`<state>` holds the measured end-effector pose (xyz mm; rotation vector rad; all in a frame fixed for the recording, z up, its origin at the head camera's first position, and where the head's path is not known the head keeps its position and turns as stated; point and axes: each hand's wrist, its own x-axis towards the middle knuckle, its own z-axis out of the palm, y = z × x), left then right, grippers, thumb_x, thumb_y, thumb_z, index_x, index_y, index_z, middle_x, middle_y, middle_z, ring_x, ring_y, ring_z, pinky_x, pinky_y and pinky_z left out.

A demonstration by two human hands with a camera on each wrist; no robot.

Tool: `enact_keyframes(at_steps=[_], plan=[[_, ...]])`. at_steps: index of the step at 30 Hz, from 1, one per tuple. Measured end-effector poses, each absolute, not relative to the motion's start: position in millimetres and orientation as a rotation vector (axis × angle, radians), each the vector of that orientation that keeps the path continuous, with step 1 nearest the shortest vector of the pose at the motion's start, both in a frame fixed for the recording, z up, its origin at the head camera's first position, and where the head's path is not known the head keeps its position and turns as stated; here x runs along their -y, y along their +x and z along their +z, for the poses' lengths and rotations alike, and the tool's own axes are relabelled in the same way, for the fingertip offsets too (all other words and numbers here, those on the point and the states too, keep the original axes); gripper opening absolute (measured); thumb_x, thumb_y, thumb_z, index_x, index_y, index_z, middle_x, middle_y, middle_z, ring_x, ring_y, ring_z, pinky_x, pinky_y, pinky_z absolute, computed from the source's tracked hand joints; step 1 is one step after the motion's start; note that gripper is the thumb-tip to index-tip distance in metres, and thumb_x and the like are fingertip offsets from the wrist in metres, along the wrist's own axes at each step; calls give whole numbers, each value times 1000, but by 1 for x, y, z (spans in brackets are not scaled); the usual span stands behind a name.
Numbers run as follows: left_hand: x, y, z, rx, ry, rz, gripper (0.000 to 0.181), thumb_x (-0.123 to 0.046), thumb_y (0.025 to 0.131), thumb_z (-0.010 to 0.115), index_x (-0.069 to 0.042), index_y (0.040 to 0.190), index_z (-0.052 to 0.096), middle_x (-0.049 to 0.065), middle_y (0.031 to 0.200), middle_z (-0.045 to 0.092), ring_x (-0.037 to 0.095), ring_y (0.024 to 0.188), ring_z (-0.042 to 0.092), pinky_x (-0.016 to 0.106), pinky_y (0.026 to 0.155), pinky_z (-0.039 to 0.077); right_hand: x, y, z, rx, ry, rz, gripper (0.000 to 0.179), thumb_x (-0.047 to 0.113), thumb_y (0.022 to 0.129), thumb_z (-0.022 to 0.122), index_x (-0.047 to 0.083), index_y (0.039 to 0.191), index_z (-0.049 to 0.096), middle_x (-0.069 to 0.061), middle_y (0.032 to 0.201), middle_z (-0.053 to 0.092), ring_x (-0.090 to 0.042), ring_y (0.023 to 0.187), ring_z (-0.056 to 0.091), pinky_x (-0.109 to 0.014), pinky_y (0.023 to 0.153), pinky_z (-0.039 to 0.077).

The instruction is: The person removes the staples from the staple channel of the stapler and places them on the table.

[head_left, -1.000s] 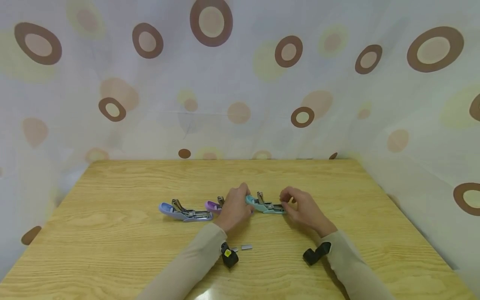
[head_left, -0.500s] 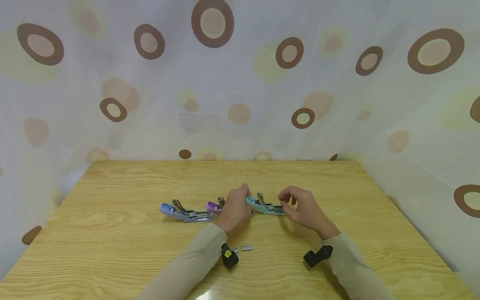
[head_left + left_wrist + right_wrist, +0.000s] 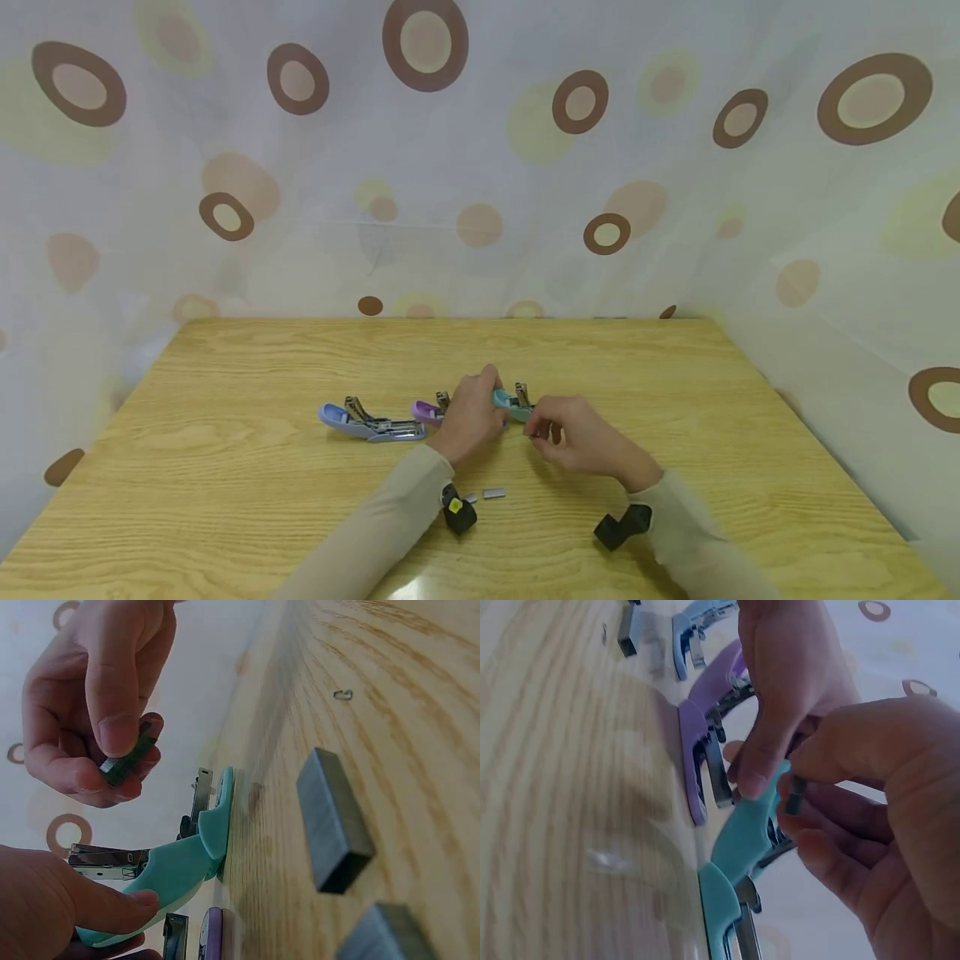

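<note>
My left hand (image 3: 472, 417) grips a teal stapler (image 3: 513, 405) that is spread open on the table; thumb and fingers hold its body in the left wrist view. My right hand (image 3: 581, 437) pinches a short strip of staples (image 3: 129, 756) between thumb and fingers, in front of the stapler and apart from it. The same strip shows as a small dark piece in the right wrist view. Beside the left hand is a purple stapler (image 3: 427, 412), also spread open and partly hidden by that hand. Farther left lies a blue stapler (image 3: 371, 423), opened the same way.
Two staple strips lie on the table near the left wrist: one strip (image 3: 330, 817) shows fully, the other strip (image 3: 386, 934) is cut off by the frame. A loose bent staple (image 3: 343, 695) lies near them. A patterned curtain (image 3: 480, 167) stands behind the table (image 3: 225, 500).
My right hand has moved left and nearer to me, from the right end of the teal stapler to in front of it. My left hand stays in place on the stapler.
</note>
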<state>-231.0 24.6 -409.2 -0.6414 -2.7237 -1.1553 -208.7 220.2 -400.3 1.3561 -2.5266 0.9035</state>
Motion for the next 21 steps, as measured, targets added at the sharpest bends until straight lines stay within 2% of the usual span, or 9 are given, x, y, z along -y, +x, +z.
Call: enact_keyframes(at_steps=[9,21], plan=[[-26,-232,-410,2724,-644,-1192,21,3,83,69,-4,91,50,6,80,61,12,71,54,21,59,44,-204,-198,-401,2735,1402,894,21,-1,80,69,14,82,55,5,79,59,-2,70,56,-18,61,50],[-27,-229,-408,2751,-626,-1200,22,1,83,68,-3,95,50,7,83,59,14,75,54,22,62,46,-192,-193,-410,2801,1453,817,24,-2,76,70,14,82,54,6,79,59,0,70,52,-15,62,47]])
